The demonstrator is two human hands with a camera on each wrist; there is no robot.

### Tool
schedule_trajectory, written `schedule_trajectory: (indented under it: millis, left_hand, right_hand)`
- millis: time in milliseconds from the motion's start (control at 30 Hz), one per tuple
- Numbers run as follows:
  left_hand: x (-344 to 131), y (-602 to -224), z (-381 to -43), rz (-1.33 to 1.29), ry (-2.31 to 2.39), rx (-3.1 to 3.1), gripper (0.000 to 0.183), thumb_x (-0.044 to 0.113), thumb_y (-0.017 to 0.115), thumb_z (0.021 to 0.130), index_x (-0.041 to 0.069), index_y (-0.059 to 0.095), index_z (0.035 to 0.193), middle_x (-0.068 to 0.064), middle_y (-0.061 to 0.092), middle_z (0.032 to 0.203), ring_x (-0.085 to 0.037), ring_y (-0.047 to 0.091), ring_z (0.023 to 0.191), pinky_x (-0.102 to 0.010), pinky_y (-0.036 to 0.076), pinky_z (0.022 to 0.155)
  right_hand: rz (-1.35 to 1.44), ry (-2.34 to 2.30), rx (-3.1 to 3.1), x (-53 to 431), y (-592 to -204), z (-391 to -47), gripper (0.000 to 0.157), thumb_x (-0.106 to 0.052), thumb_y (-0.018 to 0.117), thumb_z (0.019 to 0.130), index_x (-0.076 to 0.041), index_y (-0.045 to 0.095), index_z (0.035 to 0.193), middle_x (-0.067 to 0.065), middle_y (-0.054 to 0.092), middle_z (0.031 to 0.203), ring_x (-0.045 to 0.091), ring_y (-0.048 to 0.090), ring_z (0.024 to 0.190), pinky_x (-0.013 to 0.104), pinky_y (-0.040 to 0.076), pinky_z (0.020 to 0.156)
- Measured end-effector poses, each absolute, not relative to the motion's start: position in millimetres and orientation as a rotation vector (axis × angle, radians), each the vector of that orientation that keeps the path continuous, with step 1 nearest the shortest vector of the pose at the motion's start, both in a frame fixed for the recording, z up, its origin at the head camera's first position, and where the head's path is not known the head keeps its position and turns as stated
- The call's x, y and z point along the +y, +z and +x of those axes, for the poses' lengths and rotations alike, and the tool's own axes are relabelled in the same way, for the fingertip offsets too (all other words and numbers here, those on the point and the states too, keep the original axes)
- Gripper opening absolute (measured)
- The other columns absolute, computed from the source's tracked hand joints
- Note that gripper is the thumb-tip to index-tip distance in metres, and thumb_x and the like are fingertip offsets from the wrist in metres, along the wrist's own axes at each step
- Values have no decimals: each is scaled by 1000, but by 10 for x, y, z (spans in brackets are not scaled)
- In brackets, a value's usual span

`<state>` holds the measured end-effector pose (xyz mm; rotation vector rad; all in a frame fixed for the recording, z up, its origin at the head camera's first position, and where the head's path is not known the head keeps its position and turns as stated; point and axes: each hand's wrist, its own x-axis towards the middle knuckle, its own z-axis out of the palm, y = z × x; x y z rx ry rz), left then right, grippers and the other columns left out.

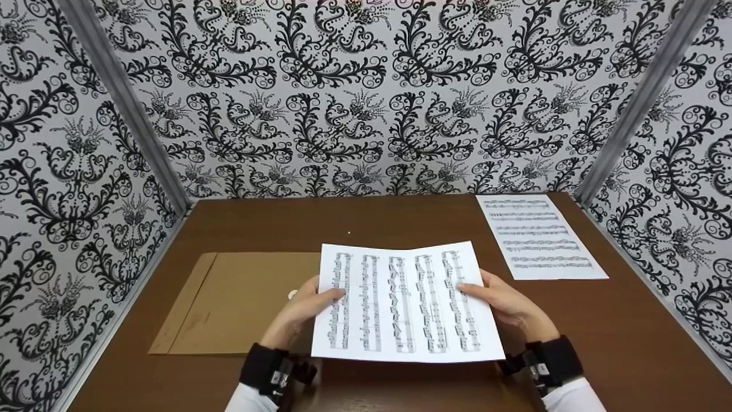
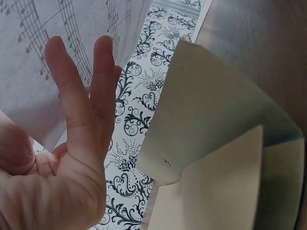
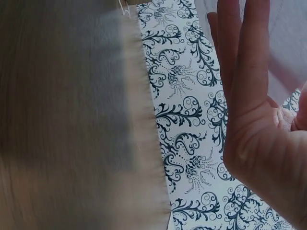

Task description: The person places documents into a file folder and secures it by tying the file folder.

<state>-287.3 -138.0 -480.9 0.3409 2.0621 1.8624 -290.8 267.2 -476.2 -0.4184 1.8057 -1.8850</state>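
A sheet of music [image 1: 407, 303] is held up over the table's front, turned sideways so its staves run up and down. It bends slightly along the middle. My left hand [image 1: 303, 312] pinches its left edge, thumb on the printed face and fingers behind. On the opposite edge my right hand [image 1: 514, 306] grips it the same way. In the left wrist view the fingers [image 2: 79, 96] lie against the back of the paper. The right wrist view shows the straight fingers [image 3: 247, 62] behind the sheet, whose held edge is mostly out of frame.
A brown paper envelope [image 1: 246, 303] lies at the left, partly behind the sheet; its mouth gapes in the left wrist view. A white disc [image 1: 293, 294] shows beside my left hand. Another music sheet [image 1: 537, 237] lies at the back right. Patterned walls [image 1: 366, 114] enclose the brown table [image 1: 617, 343].
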Motion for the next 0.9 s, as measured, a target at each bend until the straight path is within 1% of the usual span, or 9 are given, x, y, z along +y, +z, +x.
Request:
schedule_trajectory:
  millis: [167,300,367,500,567,767,900]
  left_hand:
    - [-1368,-4810,-2868,328,1879,2059,45,10,58,96,-9,50,136,-4,77,97,-12,75,72,-26,61,66]
    - [-1369,-4809,-2869,323,1885,2049,44,10,58,96,-10,51,135,-3,77,95,-11,75,71,-25,61,66]
    - [-1374,-4806,-2873,334,1884,2041,44,10,58,96,-9,51,135,-5,78,97,-12,75,72,-26,62,66]
    - [-1392,-4796,-2886,366,1864,2062,46,11,57,99,-9,49,139,-9,78,101,-12,76,73,-25,62,66]
    - [-1400,-4788,-2892,371,1856,2069,46,11,56,100,-8,49,141,-9,77,102,-12,76,75,-25,62,67]
    - [-1432,-4780,-2898,395,1871,2010,45,12,56,101,-5,49,142,-7,77,104,-14,77,78,-26,62,69]
    - [-1472,-4788,-2899,411,1900,1957,45,12,57,102,-6,48,142,-1,77,101,-12,76,80,-26,61,71]
  right_hand:
    - [-406,-1883,1811,2635,-4790,-2911,32,-13,51,107,-12,45,139,-2,78,105,16,79,89,30,64,74]
    - [-388,-1884,1835,2612,-4807,-2914,31,-14,52,106,-11,47,137,-2,78,102,15,79,86,30,64,73]
    - [-377,-1881,1863,2605,-4812,-2917,32,-15,54,106,-9,48,137,-2,78,100,15,79,84,29,64,71]
    - [-373,-1855,1928,2592,-4816,-2921,40,-19,55,106,-2,47,141,-2,78,99,14,79,80,28,63,68]
    - [-367,-1843,1946,2583,-4820,-2925,40,-20,55,106,0,48,140,-2,79,98,14,79,79,27,63,67]
    - [-340,-1851,1968,2551,-4836,-2937,32,-19,56,105,-2,54,132,-2,79,94,14,79,77,27,63,65]
    - [-324,-1861,1986,2542,-4828,-2929,30,-19,56,105,-2,55,130,-2,79,93,14,79,75,27,63,64]
